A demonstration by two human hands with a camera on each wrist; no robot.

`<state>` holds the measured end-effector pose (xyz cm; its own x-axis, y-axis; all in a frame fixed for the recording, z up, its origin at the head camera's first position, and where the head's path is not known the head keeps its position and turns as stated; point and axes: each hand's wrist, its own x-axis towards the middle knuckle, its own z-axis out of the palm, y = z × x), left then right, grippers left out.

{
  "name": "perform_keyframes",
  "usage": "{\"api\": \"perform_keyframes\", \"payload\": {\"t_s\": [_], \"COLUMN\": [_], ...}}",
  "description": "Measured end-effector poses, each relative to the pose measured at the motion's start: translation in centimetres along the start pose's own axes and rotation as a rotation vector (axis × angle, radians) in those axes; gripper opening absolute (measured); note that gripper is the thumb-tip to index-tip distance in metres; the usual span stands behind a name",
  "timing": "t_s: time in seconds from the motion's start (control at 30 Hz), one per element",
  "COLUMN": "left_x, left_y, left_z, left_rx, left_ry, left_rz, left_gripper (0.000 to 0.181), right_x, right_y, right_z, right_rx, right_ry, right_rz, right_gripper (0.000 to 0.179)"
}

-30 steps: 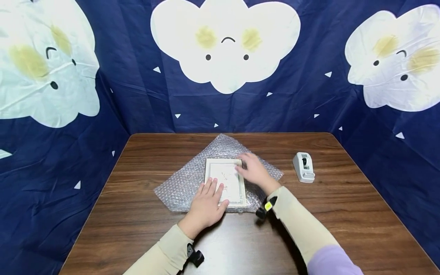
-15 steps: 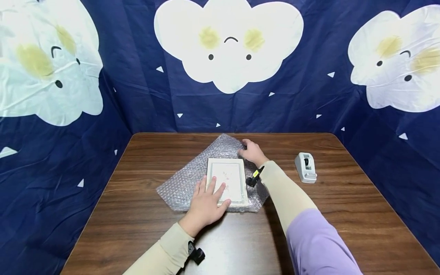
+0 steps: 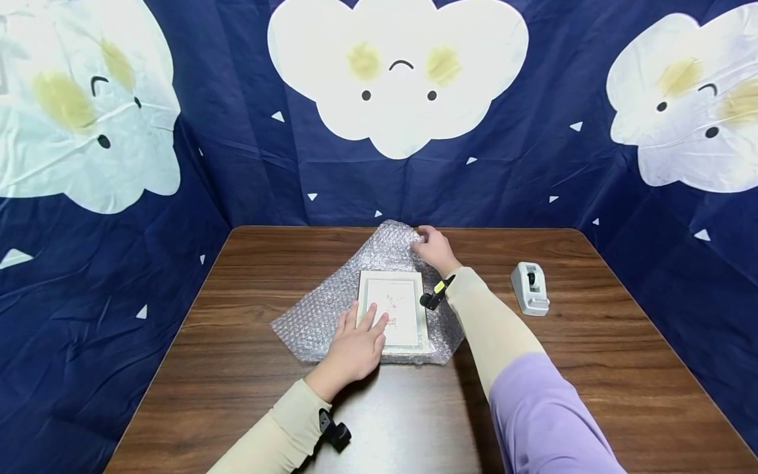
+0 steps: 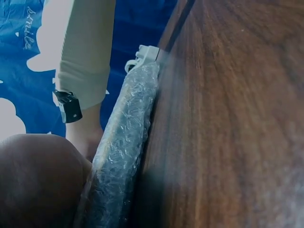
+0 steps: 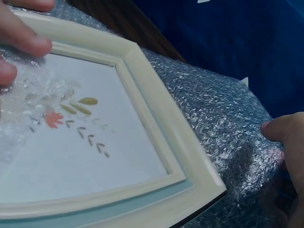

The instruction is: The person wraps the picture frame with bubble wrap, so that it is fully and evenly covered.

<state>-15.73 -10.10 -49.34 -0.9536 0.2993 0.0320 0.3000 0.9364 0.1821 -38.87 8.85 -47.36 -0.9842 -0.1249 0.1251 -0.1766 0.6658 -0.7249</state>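
A cream picture frame (image 3: 408,329) with pale blue trim lies face up on a sheet of bubble wrap (image 3: 316,322). Its picture shows a small coral flower and green leaves. My left hand (image 3: 355,349) rests with spread fingers on the lower left of the frame, and in the right wrist view a piece of bubble wrap lies under those fingers (image 5: 28,40). Beyond the frame's far right corner, my right hand (image 3: 435,250) pinches the far part of the wrap between thumb and fingers; that part is raised. The left wrist view shows wrap (image 4: 126,128) covering the frame's near side.
A white tape dispenser (image 3: 530,289) stands on the wooden table (image 3: 604,368), right of the wrap. Dark blue cloth (image 3: 249,171) with white clouds hangs behind the table and along both sides.
My right hand has moved from the frame's upper right corner out to the far part of the bubble wrap and gripped it. That part has risen slightly. The left hand stays on the frame.
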Motion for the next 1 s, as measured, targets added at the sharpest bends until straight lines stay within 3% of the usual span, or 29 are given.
{"api": "perform_keyframes", "payload": {"t_s": [0.33, 0.57, 0.8, 1.0], "left_x": [0.0, 0.0, 0.1, 0.2], "left_y": [-0.2, -0.4, -1.3, -1.6], "left_z": [-0.2, -0.2, -0.2, -0.2], "left_rx": [-0.051, -0.026, 0.023, 0.022], "left_ry": [-0.003, 0.018, 0.065, 0.081], "left_rz": [0.003, -0.025, -0.140, -0.144], "left_gripper": [0.049, 0.052, 0.064, 0.075], "right_x": [0.1, -0.2, -0.7, -1.6], "right_y": [-1.7, -3.4, -4.9, -5.8], "right_z": [-1.0, -2.0, -2.3, -2.7], "right_rx": [0.127, 0.122, 0.117, 0.135], "right_ry": [0.005, 0.010, -0.008, -0.013], "right_rz": [-0.062, -0.145, -0.206, -0.269], "right_gripper": [0.045, 0.033, 0.019, 0.011]}}
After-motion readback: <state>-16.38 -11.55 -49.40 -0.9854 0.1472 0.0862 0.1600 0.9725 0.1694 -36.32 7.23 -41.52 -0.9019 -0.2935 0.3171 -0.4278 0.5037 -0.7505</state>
